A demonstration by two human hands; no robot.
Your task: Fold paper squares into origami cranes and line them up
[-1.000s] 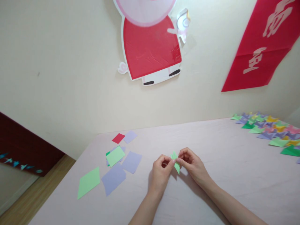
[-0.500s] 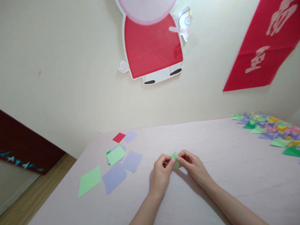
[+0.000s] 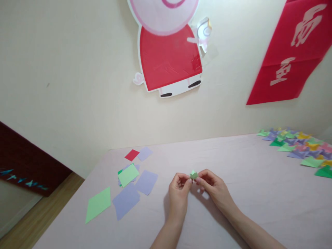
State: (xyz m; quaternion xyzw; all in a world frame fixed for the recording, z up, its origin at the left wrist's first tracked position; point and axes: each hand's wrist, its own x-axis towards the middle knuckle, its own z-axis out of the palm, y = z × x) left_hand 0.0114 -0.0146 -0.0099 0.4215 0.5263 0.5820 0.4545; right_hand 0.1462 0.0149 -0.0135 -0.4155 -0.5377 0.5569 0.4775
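A small folded light green paper (image 3: 193,174) is held up between both hands over the table. My left hand (image 3: 178,192) pinches its left side between thumb and fingertips. On the other side my right hand (image 3: 214,186) is closed, thumb and index finger gripping the paper's right edge. The fingertips hide part of the folds. Nearest to my left hand lie flat sheets: a purple one (image 3: 146,182), a larger purple one (image 3: 126,201) and a light green one (image 3: 129,175) on top of a small stack.
A light green sheet (image 3: 98,204) lies at the table's left, with a red square (image 3: 131,155) and a purple square (image 3: 145,154) farther back. Rows of folded paper pieces (image 3: 302,147) stand at the right. Behind the pale table cover (image 3: 249,166) rises a wall with decorations.
The green paper has turned in my fingers: its long lower point no longer shows and it looks more compact. Both hands still hold it. The camera view has tilted slightly upward.
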